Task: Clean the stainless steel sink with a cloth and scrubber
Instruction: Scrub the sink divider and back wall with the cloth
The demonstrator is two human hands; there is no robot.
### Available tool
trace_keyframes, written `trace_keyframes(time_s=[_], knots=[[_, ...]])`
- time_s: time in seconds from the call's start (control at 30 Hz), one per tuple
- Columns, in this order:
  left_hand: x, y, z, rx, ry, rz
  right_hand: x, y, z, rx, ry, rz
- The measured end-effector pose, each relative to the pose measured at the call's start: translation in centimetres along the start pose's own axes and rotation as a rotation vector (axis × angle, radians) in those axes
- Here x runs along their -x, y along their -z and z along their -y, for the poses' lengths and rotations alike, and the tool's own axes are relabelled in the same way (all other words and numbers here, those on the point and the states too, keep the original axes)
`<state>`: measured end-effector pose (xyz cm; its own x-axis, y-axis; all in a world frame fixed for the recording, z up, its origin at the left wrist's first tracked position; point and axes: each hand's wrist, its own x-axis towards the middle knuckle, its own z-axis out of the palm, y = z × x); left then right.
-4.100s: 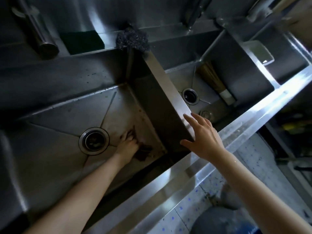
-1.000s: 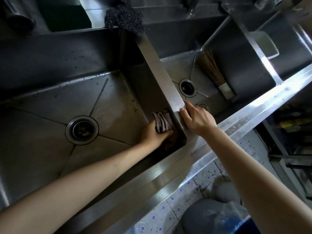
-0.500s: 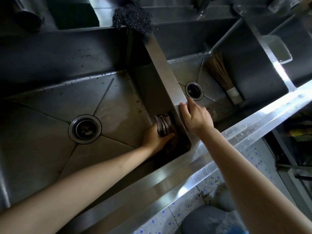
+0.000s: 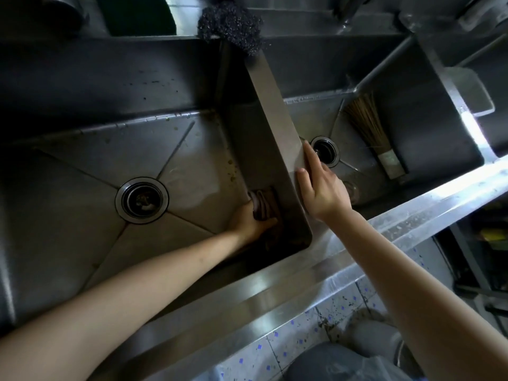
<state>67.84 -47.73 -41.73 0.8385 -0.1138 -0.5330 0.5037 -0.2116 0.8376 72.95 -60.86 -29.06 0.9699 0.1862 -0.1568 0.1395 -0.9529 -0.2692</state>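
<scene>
The stainless steel sink [image 4: 82,166] has two basins split by a steel divider [image 4: 275,111]. My left hand [image 4: 251,222] is down in the left basin, gripping a bunched brownish cloth [image 4: 264,203] pressed against the divider's inner wall near the bottom right corner. My right hand [image 4: 320,188] rests flat on the divider's top edge, fingers spread and holding nothing. A dark steel-wool scrubber [image 4: 229,23] sits on the far end of the divider, away from both hands.
The left basin's drain [image 4: 141,200] lies left of the cloth. In the right basin are a second drain [image 4: 325,151] and a straw brush [image 4: 371,130]. A green sponge [image 4: 137,15] lies on the back ledge. The sink's front rim [image 4: 275,292] runs below, with tiled floor beneath.
My left hand has carried the cloth from the basin floor up onto the divider wall and slid it lower. My right hand came down onto the divider's top and its fingers have stretched out.
</scene>
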Motion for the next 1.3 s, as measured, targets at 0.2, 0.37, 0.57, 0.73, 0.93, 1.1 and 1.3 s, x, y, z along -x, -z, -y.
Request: trace_keyframes(time_s=[0.2,0.37,0.57,0.73,0.93,1.1,1.3], knots=[[1.0,-0.3,-1.0,0.006,-0.009,-0.037,-0.3,0.1,-0.3,0.002,0.102,0.023],[1.6,-0.2,-2.3,0.018,-0.01,-0.046,-1.1,0.6,-0.4,0.108,0.114,0.07],[1.2,-0.2,-1.9,0.074,-0.029,-0.041,-3.8,1.8,0.3,0.142,0.206,0.082],[0.3,0.1,-0.5,0.053,-0.061,-0.029,-4.6,1.5,0.1,0.234,0.287,0.125],[-1.7,0.0,2.3,-0.077,-0.022,-0.013,-4.9,1.6,0.3,0.218,0.366,0.097],[-3.4,-0.7,4.8,-0.204,0.055,-0.008,-5.0,1.3,0.1,0.168,0.407,0.078],[-4.6,-1.0,6.3,-0.231,0.111,0.039,-5.1,1.1,-0.2,0.146,0.425,0.066]])
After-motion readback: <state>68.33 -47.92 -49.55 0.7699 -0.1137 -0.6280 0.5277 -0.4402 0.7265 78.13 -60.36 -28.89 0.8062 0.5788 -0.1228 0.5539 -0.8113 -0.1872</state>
